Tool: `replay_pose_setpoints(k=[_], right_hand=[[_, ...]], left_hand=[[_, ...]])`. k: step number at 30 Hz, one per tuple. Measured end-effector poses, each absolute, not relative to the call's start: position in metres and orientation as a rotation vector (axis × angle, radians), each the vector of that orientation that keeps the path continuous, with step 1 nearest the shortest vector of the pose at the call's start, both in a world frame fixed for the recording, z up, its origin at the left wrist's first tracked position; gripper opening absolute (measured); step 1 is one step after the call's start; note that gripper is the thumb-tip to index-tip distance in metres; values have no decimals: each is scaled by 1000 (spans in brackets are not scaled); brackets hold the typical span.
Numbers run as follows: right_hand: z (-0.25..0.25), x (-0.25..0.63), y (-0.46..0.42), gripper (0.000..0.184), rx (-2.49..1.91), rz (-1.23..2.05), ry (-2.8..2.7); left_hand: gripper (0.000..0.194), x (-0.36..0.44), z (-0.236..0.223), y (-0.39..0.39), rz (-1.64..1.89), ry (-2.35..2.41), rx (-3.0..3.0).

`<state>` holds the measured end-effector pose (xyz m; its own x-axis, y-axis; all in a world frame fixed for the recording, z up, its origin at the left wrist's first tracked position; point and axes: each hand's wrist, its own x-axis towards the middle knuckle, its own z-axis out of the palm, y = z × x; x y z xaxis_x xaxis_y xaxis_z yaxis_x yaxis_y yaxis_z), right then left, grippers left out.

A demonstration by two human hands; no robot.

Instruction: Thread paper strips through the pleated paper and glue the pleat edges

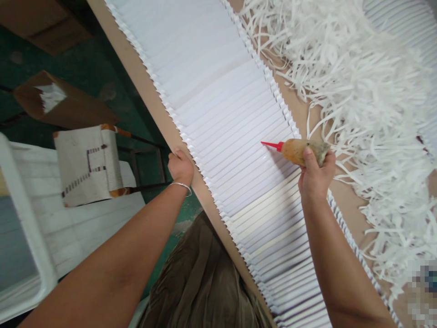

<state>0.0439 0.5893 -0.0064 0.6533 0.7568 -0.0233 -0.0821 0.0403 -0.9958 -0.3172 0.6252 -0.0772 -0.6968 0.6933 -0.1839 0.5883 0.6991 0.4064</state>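
Observation:
My right hand [317, 175] is closed around a glue bottle [296, 151], yellowed and smudged, with a thin red nozzle pointing left. The bottle is tilted nearly flat above a long row of overlapping white paper pieces [218, 105]. Their sides form stepped, saw-toothed edges, and a few strips near my right forearm look cream. A faint shiny mark shows on the paper below the nozzle. On the left, my left hand [180, 167], with a thin bracelet at the wrist, is curled over the edge of the brown table [201, 191]; some of its fingers are hidden.
A big heap of narrow white strips [368, 91] lies right of the row, with more layered paper [403, 18] beyond. Down at the left are an open cardboard box [78, 107], a worn white box [85, 166] and a white frame [27, 218] on a green floor.

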Motion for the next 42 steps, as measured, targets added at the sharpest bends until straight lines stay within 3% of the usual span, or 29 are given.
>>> replay_pose_setpoints(k=[18,29,34,39,42], right_hand=[[13,-53,511,62,-1768,767,-985],[18,-70,483,69,-1535,691,-1279],[56,-52,492,71,-1587,492,-909],[63,-30,507,44,-1405,701,-267],[51,-19,506,39,-1331,747,-74]], left_hand=[[41,-318,-82,624,471,2595,1010],[48,-317,-76,622,438,2563,980],[46,-317,-75,622,486,2516,941],[47,-323,-69,612,490,2397,914],[46,-340,-69,619,486,2279,883]])
